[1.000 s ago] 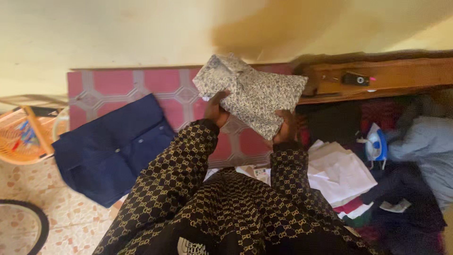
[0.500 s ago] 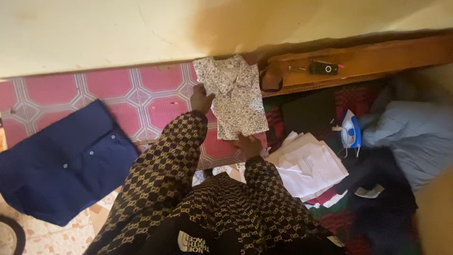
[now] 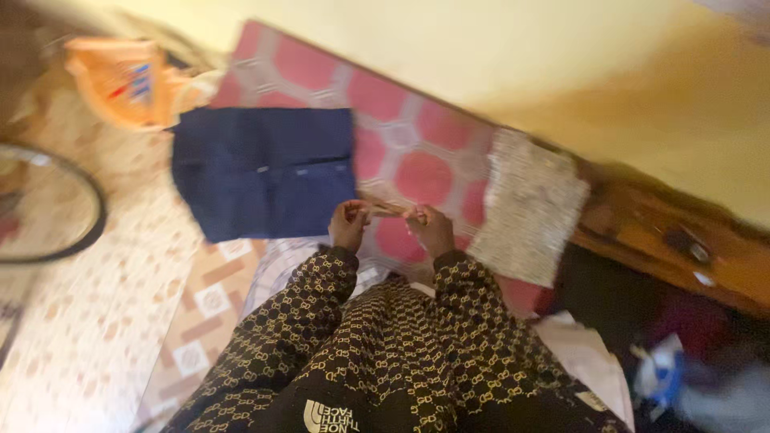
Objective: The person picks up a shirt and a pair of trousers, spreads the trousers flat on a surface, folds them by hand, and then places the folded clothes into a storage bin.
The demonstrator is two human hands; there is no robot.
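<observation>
both hands are up in front of the chest, over the pink patterned mat (image 3: 417, 172). the left hand (image 3: 350, 224) and right hand (image 3: 431, 228) each pinch one end of a thin tan strip (image 3: 387, 209). could be a stick or a bit of folded material, it's too blurry to tell. fingers look curled narrow on it, not spread.

the strip hangs in the air between the hands, above the mat's near edge, not touching anything else. its long axis runs roughly left to right across the view, slightly tilted, left end a bit higher and pointing toward the navy folded garment (image 3: 265, 172), right end toward the speckled folded shirt (image 3: 529, 204).

what could go wrong, just my guess: it's a skinny thing held only at the tips, so a loose pinch on either side would let that end swing down or drop onto the mat. pulling the hands apart too hard could snap or tear it. the navy garment lies at the mat's left end, partly over the tiled floor (image 3: 96, 321), and the speckled shirt sits at the right end near the wooden ledge (image 3: 682, 256), so both are well clear of a fall.
</observation>
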